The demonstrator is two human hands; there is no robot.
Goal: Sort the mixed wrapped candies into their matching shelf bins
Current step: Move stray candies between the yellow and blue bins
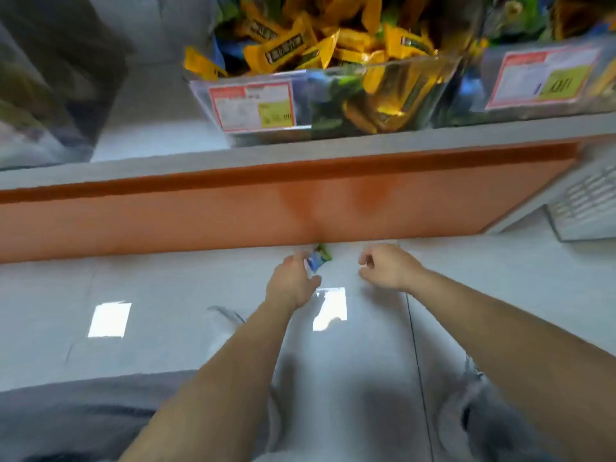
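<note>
My left hand [293,283] reaches down toward the floor and holds wrapped candies [316,260], blue and green, between fingers and thumb, just in front of the orange shelf base [233,215]. To its right, my right hand [386,266] hangs at the same height with loosely curled fingers and nothing visible in it. Above, on the shelf, a clear bin [333,95] holds yellow, green and blue wrapped candies mixed together. A second clear bin [550,78] stands to its right.
Both bins carry a red-framed price label [253,106]. The grey shelf edge [300,151] overhangs the orange base. The glossy light floor [166,311] reflects ceiling lights. A white wire basket [586,205] sits at the right, and a dark bin at far left.
</note>
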